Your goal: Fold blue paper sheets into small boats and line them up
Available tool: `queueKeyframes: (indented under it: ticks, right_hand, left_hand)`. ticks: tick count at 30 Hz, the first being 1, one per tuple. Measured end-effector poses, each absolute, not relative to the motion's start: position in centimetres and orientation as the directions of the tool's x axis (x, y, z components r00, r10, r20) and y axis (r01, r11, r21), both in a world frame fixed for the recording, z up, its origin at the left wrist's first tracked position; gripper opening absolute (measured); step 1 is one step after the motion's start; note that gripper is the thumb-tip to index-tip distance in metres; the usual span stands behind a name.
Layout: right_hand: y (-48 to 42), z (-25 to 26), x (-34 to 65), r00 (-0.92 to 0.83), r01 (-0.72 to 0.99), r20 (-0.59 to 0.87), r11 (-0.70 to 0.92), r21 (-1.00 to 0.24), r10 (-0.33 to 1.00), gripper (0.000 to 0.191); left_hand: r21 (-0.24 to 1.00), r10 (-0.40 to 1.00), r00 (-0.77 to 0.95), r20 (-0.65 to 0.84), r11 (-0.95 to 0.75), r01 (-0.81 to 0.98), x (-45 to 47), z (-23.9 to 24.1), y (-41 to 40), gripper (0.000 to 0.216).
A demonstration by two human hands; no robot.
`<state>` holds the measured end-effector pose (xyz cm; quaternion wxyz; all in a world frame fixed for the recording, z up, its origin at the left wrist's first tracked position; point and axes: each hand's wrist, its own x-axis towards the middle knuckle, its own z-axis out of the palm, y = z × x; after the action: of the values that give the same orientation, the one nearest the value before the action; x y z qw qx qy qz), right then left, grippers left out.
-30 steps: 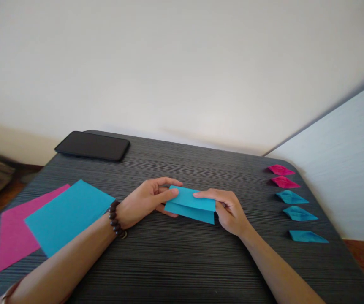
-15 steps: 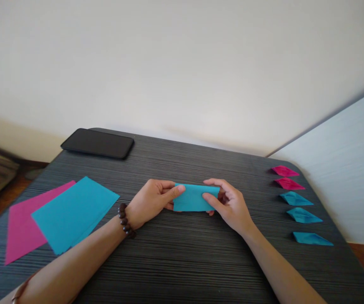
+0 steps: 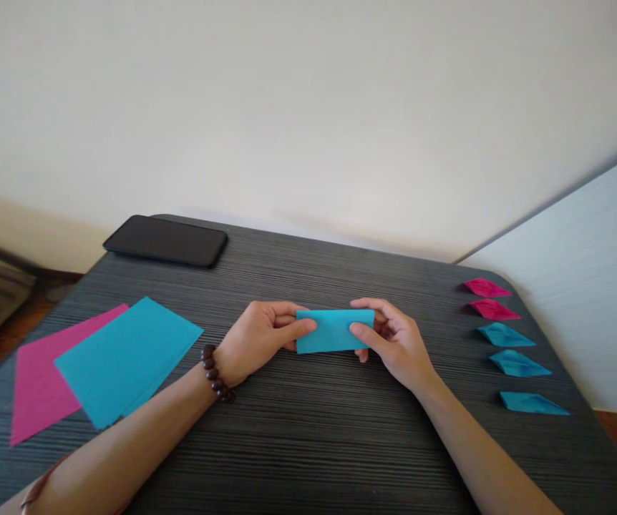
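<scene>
A blue folded sheet of paper (image 3: 334,332), now a small rectangle, is held over the middle of the dark table (image 3: 298,443). My left hand (image 3: 265,335) pinches its left end, thumb on the front face and fingers behind. At the other end my right hand (image 3: 391,337) grips the paper between thumb and fingers, some of which are hidden behind it. To the left lie blue paper sheets (image 3: 126,361) partly covering a pink sheet (image 3: 40,383).
Along the right edge sit folded paper pieces: two pink ones (image 3: 487,287) (image 3: 494,309) and several blue ones (image 3: 520,363). A black phone (image 3: 166,241) lies at the back left. Behind the table rises a pale wall (image 3: 308,121).
The folded blue paper has tilted slightly, its right end rising a little. My right thumb has slid slightly right along it; both hands keep their hold.
</scene>
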<state>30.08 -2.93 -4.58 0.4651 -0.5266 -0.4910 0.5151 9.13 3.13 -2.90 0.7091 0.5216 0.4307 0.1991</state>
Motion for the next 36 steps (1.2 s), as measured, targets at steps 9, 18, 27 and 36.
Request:
queueKeyframes:
  ticks: [9, 18, 27, 36]
  right_hand:
    - [-2.88, -4.32, 30.16, -0.064, 0.045, -0.113, -0.11, -0.993, 0.992, 0.022]
    - [-2.99, -4.45, 30.43, -0.084, 0.159, -0.153, -0.138, -0.978, 0.985, 0.027]
    - [-3.05, -4.4, 30.35, -0.081, 0.175, -0.15, -0.134, -0.975, 0.985, 0.026]
    - [-3.06, -4.31, 30.13, -0.068, 0.197, -0.131, -0.115, -0.974, 0.989, 0.026]
  left_hand:
    - [0.912, 0.735, 0.554, -0.39, 0.39, 0.125, 9.09, -2.85, 3.05, 0.03]
    - [0.931, 0.751, 0.557, -0.354, 0.343, 0.129, 9.09, -3.08, 3.06, 0.033]
    - [0.939, 0.769, 0.542, -0.338, 0.313, 0.142, 9.08, -3.14, 3.03, 0.034]
    - [0.94, 0.794, 0.506, -0.337, 0.313, 0.135, 9.03, -3.43, 2.97, 0.03]
